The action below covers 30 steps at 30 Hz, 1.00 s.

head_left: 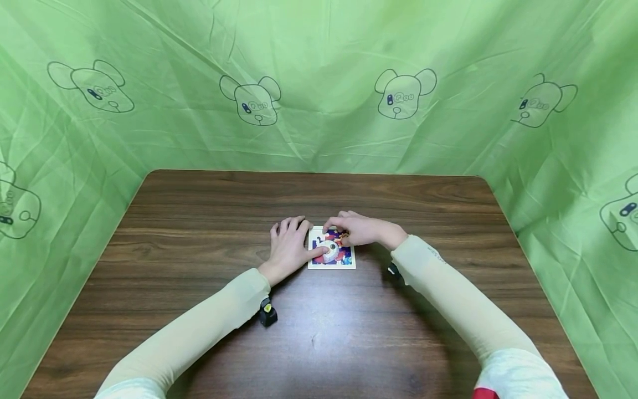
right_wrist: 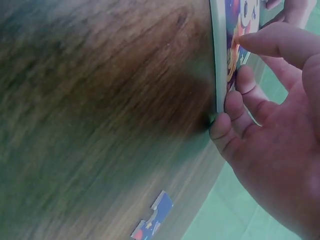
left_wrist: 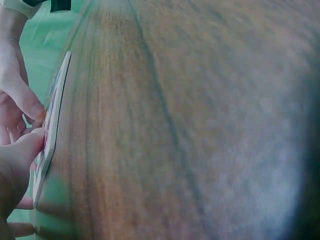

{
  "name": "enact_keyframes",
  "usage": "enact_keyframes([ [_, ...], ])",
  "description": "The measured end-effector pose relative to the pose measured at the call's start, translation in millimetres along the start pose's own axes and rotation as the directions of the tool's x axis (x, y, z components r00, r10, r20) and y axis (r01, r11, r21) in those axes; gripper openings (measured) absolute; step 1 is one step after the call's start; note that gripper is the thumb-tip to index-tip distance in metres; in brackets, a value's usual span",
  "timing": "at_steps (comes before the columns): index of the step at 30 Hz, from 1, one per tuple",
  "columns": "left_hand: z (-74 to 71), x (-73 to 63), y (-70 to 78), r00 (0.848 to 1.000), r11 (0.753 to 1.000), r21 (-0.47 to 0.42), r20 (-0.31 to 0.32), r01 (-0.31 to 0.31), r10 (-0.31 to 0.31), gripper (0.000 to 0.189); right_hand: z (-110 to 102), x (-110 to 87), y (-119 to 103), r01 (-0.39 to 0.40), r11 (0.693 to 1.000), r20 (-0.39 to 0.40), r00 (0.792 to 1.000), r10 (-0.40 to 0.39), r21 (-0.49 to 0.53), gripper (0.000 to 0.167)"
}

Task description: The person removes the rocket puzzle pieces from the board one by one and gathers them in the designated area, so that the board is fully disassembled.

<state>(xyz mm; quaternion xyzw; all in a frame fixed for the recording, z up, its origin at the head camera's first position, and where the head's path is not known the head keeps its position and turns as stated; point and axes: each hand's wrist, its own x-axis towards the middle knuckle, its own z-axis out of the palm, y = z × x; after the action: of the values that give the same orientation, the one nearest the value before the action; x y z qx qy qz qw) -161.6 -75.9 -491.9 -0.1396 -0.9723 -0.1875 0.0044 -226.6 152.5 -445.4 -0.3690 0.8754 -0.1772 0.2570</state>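
A small square jigsaw puzzle with a white border and a purple, red and white cartoon picture lies flat on the table. My left hand rests at its left side, fingers spread on the wood, thumb pressing the picture's middle. Over the upper right part is my right hand, its bent index finger reaching the top edge and its thumb touching the picture. In the right wrist view, the other fingertips of the right hand rest along the puzzle's edge. Nothing shows between its thumb and fingers.
A loose blue jigsaw piece lies on the table in the right wrist view; the head view does not show it. The brown wooden table is bounded by green curtains at the back and sides.
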Motion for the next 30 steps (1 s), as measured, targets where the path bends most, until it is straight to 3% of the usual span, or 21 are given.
enact_keyframes([
  [22,-0.8,0.2,0.9,1.0,1.0,0.005,0.011,0.005,-0.005,0.079,8,0.7,-2,0.038,0.992,-0.104,0.993,-0.051,-0.124,0.041],
  [30,-2.6,0.8,2.6,1.0,1.0,-0.016,0.019,0.011,-0.011,0.077,12,0.8,3,0.066,0.99,-0.144,0.986,-0.083,-0.122,0.04],
])
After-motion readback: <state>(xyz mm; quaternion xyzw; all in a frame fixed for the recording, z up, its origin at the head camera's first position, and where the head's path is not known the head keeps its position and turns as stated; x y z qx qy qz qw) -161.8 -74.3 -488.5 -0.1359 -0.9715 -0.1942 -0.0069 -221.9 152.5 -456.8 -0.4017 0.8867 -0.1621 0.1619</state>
